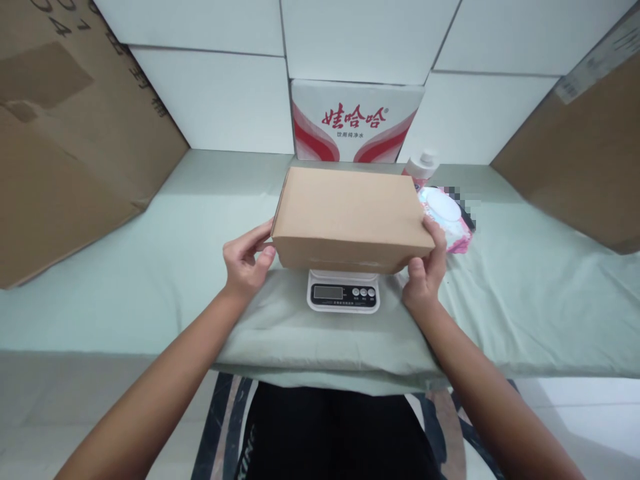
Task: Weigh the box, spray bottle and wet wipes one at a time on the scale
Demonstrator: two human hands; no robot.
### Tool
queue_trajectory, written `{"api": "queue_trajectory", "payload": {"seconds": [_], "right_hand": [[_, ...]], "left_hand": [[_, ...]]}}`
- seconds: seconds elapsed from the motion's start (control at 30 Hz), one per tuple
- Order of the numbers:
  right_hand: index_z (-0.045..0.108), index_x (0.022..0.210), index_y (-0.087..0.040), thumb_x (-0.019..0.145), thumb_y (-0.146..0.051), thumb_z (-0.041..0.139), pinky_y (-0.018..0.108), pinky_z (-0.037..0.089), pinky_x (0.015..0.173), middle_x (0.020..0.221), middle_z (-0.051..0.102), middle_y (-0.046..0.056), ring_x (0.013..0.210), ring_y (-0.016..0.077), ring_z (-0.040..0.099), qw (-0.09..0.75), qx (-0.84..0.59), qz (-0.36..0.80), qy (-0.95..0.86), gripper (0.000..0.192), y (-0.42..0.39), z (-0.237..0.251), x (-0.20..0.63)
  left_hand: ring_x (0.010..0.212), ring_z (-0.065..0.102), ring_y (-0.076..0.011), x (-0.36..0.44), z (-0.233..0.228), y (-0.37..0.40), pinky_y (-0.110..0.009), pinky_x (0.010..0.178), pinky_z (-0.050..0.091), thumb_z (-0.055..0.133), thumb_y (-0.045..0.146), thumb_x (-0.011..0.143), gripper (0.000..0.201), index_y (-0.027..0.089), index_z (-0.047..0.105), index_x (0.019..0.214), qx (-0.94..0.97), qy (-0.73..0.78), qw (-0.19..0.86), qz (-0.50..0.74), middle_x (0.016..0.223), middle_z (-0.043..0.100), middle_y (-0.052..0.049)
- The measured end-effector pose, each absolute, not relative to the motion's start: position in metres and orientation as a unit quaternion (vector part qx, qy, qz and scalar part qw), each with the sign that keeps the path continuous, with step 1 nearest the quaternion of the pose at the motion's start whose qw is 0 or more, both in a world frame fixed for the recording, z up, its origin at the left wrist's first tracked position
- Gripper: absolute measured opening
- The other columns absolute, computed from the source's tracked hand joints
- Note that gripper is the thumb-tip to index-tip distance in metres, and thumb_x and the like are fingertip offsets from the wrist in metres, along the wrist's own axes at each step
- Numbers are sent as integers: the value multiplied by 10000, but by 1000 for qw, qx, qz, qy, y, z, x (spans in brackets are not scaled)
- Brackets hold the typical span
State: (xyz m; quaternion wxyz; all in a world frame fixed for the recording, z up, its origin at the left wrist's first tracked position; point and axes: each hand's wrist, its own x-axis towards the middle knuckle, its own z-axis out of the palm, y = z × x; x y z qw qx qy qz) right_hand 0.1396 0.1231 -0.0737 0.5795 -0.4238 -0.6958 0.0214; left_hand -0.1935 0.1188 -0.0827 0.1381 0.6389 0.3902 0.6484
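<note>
At the back edge of the green cloth-covered worktop (pixel 125 300) stands a white-and-red cardboard carton (pixel 357 120); a white plastic bottle (pixel 421 168) and pink-and-white packet (pixel 447 217) sit by the right end of our closed brown cardboard box (pixel 353 210), contents hidden. Over the white plastic scale (pixel 343 307) near the front edge, our left hand (pixel 247 262) and right hand (pixel 426 268) hold its 2 ends, fingers part-curled.

My box (pixel 353 207) hides the back of the scale (pixel 345 308) beneath it; whether they touch, I can't tell. The scale's print (pixel 343 303) is too small to read. Behind the box's right end, the bottle (pixel 424 163) is partly covered; right of the box, a dark thing (pixel 469 219) beside the wipes (pixel 444 205) is pixelated. Both the left carton (pixel 75 167) and the right carton (pixel 585 153), well to either side of the box, run out of my view.
</note>
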Motion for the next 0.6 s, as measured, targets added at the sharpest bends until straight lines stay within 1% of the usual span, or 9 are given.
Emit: {"api": "queue_trajectory", "payload": {"seconds": [0.2, 0.27, 0.33, 0.4, 0.47, 0.53, 0.6], "right_hand": [[488, 1570, -318, 998, -602, 458, 642, 435, 1173, 1459, 587, 109, 1400, 380, 538, 589, -397, 21, -703, 639, 123, -76, 141], [490, 1570, -320, 992, -634, 456, 666, 438, 1167, 1485, 573, 113, 1423, 398, 520, 593, -394, 12, -702, 659, 123, -76, 142], [449, 1600, -329, 984, -678, 447, 681, 456, 1156, 1547, 532, 113, 1459, 412, 490, 586, -397, 16, -706, 708, 123, -69, 141], [377, 1643, -355, 985, -699, 449, 673, 493, 1136, 1623, 472, 100, 1486, 412, 470, 562, -398, 54, -723, 746, 123, -54, 138], [317, 1668, -391, 994, -707, 458, 648, 526, 1120, 1683, 415, 73, 1500, 402, 465, 533, -399, 109, -738, 757, 125, -33, 132], [268, 1680, -427, 1003, -723, 451, 624, 542, 1120, 1725, 363, 37, 1493, 382, 481, 509, -402, 164, -743, 762, 132, -12, 121], [222, 1687, -453, 1000, -748, 444, 601, 543, 1138, 1757, 311, 0, 1478, 354, 506, 490, -403, 214, -743, 780, 146, 2, 105]], "left_hand": [[1069, 794, -271, -193, -81, 118, -339, 774, 699, 689, 479, 926, 409, 248, 795, 1246, 642, 398, 155, 637, 1177, 819, -85], [1088, 790, -283, -193, -81, 116, -344, 760, 700, 680, 471, 927, 405, 242, 801, 1238, 646, 399, 159, 631, 1183, 818, -83], [1102, 785, -296, -193, -78, 115, -355, 753, 701, 677, 468, 925, 385, 240, 814, 1204, 643, 401, 155, 634, 1185, 817, -81], [1122, 776, -300, -194, -71, 115, -372, 786, 700, 678, 477, 923, 367, 252, 822, 1175, 631, 405, 144, 646, 1173, 817, -73], [1136, 764, -294, -195, -61, 120, -394, 866, 691, 677, 499, 923, 364, 264, 822, 1160, 611, 408, 140, 664, 1132, 816, -58], [1126, 753, -277, -199, -50, 132, -413, 952, 666, 663, 516, 930, 366, 263, 818, 1144, 588, 407, 153, 682, 1086, 804, -43], [1098, 740, -255, -205, -43, 151, -412, 995, 640, 642, 524, 941, 366, 253, 807, 1124, 565, 401, 179, 698, 1067, 783, -37]]}}
